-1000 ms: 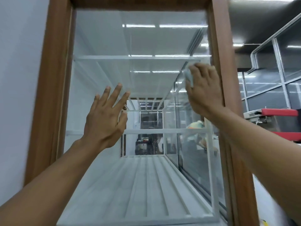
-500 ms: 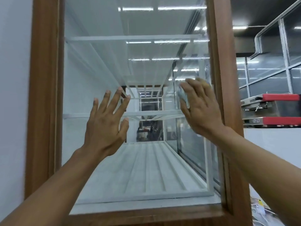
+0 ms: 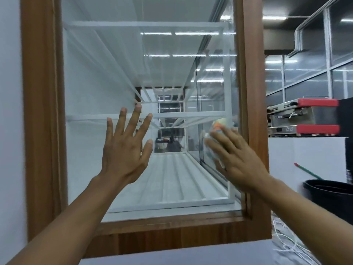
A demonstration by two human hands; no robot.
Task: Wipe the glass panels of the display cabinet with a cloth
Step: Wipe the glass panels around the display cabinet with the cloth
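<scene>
left hand (image 3: 124,155): fingers spread straight, grasping nothing, before glass (image 3: 107,73) | right hand (image 3: 236,161): straight fingers press cloth (image 3: 216,156) on glass, just beside frame (image 3: 246,73)

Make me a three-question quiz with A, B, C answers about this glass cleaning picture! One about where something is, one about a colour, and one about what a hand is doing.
1. Where is the cloth?
A) on a chair
B) under the right hand, against the glass
C) in a drawer

2. What colour is the frame round the glass?
A) brown
B) green
C) yellow

3. What is the left hand doing?
A) making a fist
B) holding a bottle
C) fingers spread, holding nothing

Answers: 1 B, pale cloth peeks out beside the right fingers. 2 A, it is brown wood. 3 C, all five fingers are apart and bare.
</scene>
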